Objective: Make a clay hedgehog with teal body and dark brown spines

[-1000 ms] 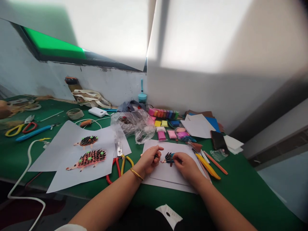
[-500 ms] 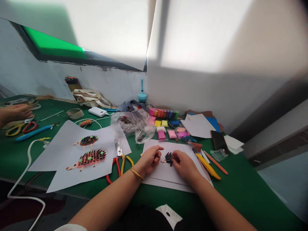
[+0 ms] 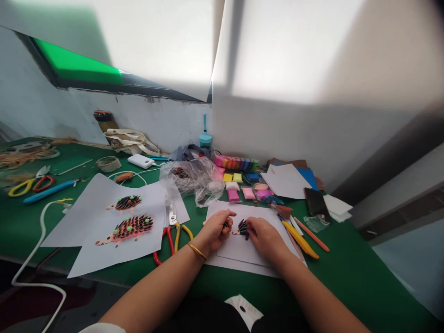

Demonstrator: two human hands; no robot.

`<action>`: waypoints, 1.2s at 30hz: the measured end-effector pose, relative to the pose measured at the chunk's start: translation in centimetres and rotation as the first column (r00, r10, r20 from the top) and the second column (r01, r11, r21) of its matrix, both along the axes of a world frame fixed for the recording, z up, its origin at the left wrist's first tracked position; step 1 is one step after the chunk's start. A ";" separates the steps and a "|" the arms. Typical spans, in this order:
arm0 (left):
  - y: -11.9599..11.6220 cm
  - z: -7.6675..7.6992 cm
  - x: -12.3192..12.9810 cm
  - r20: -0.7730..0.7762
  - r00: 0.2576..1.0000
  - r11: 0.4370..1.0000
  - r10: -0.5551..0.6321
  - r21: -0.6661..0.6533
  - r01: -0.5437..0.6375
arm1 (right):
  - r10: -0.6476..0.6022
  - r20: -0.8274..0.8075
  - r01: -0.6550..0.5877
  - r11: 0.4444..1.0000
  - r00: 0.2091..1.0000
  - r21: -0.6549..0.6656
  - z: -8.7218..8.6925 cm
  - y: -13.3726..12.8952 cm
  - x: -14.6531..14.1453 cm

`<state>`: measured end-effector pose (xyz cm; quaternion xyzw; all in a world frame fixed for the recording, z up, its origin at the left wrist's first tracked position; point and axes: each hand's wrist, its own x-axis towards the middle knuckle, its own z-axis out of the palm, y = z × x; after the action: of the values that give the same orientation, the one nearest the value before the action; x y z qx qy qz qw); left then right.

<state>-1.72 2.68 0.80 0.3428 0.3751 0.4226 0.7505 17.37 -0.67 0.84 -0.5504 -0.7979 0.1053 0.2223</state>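
A small dark, spiky hedgehog figure with a pale snout lies on white paper between my hands. My right hand is at its rear edge, thumb and fingers pinched together; what they grip, if anything, is hidden. My left hand rests on the paper left of the snout. Its fingers are curled around small dark pieces, only partly visible. Two finished-looking hedgehog figures, a smaller one and a larger pink one with green dots, lie on sheets to the left.
Red-and-yellow-handled cutters lie left of my left forearm. Coloured clay packs and a clear plastic bag sit behind the paper. A yellow utility knife lies at right. Scissors and a white cable are farther left.
The other person's hand at the far left has gone out of view. My right hand has shifted very slightly left; my left hand stays in place.
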 end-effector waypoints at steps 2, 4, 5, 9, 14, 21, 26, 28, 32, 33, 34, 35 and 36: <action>0.0 0.0 0.0 -0.002 1.000 1.000 -0.001 0.006 0.001 | -0.011 -0.011 0.011 1.000 1.000 -0.004 -0.1 0.0 0.0; 0.0 -0.1 0.0 -0.004 1.000 1.000 -0.001 0.005 0.001 | -0.028 -0.033 0.028 1.000 0.999 -0.006 -0.3 0.0 0.2; 0.0 -0.1 0.0 -0.004 1.000 1.000 -0.001 0.002 0.001 | -0.035 -0.044 0.034 0.999 0.998 -0.005 -0.4 0.0 0.2; 0.0 -0.2 0.0 -0.001 1.000 1.000 -0.006 0.002 0.006 | -0.013 -0.115 0.012 1.000 0.993 -0.005 -0.7 0.1 0.5; 0.0 -0.1 -0.1 -0.008 1.000 1.000 -0.001 0.004 0.001 | 0.020 -0.214 -0.025 0.999 0.977 -0.021 -1.0 0.2 0.6; -0.1 0.1 0.0 0.003 1.000 1.000 -0.001 -0.008 0.001 | -0.038 -0.188 0.035 0.999 0.981 -0.016 -1.5 0.6 1.0; -0.1 0.1 0.0 -0.001 1.000 1.000 0.007 -0.009 -0.007 | -0.021 -0.185 0.024 1.000 0.983 0.014 -1.5 0.5 0.9; -0.1 0.1 0.0 -0.001 1.000 1.000 0.005 -0.004 -0.005 | -0.007 -0.189 0.012 1.000 0.982 0.026 -1.4 0.4 0.8; -0.1 0.1 0.0 -0.001 1.000 1.000 0.003 0.002 -0.003 | -0.002 -0.188 0.010 0.999 0.982 0.042 -1.2 0.4 0.7; -0.1 0.1 0.0 0.000 1.000 1.000 0.004 0.002 -0.004 | -0.004 -0.190 0.013 0.999 0.982 0.047 -1.2 0.4 0.7; -0.1 0.1 0.0 0.000 1.000 1.000 0.004 0.000 -0.004 | -0.006 -0.191 0.016 0.999 0.982 0.050 -1.2 0.3 0.7; -0.1 0.1 0.0 0.001 1.000 1.000 0.004 -0.002 -0.004 | -0.007 -0.190 0.017 0.998 0.982 0.053 -1.1 0.3 0.7; -0.1 0.1 0.0 0.000 1.000 1.000 0.002 -0.004 -0.002 | -0.005 -0.187 0.016 0.998 0.982 0.056 -1.1 0.3 0.7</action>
<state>-1.68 2.62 0.85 0.3406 0.3763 0.4227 0.7508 18.03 -0.39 -0.28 -0.5358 -0.7732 0.1323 0.3124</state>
